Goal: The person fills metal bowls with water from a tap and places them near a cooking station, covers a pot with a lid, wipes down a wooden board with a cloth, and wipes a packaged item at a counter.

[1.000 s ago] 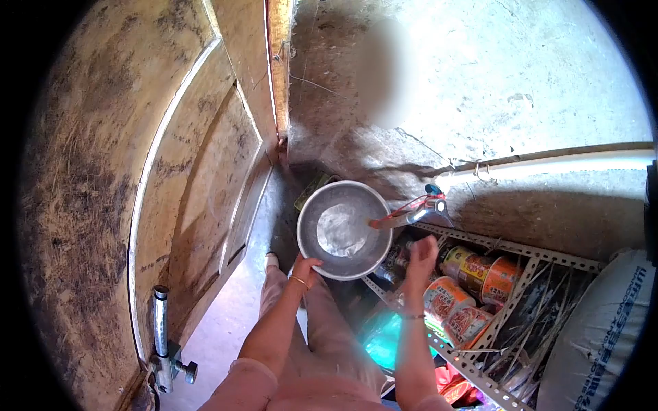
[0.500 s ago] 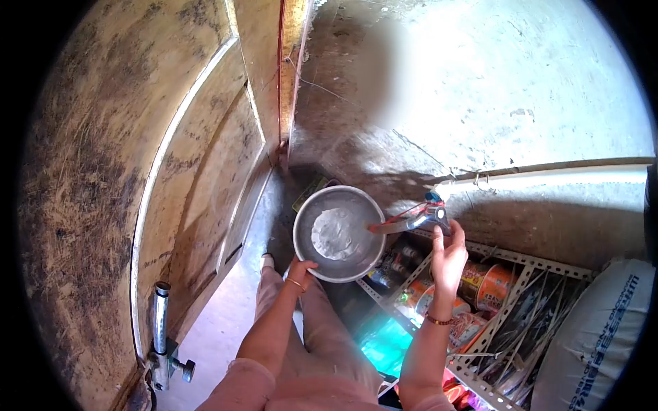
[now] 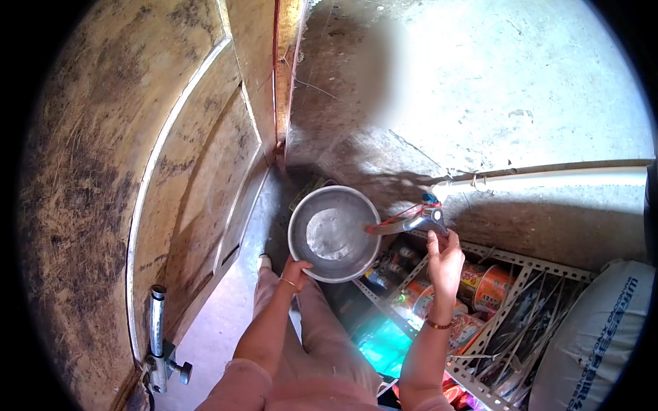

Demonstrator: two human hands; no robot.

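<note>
A round metal basin [image 3: 334,266] hangs in front of my legs, its near left rim gripped by my left hand [image 3: 297,269]. Pale whitish contents or a bright patch show inside; I cannot tell which. Over the basin's right rim reaches a faucet [image 3: 419,220] with a red cord and something blue on it. My right hand [image 3: 446,255] is raised at the faucet's handle end, its fingertips against the dark lever and thumb closed toward them.
A worn wooden door [image 3: 199,171] fills the left side. Below the pipe [image 3: 548,181] on the wall, a perforated metal rack [image 3: 480,342] holds orange containers [image 3: 492,289] and thin sticks. A white printed sack [image 3: 596,342] leans at the right.
My right hand has moved up and right from beside the basin to the faucet handle. The basin, still in my left hand, has shifted slightly left.
</note>
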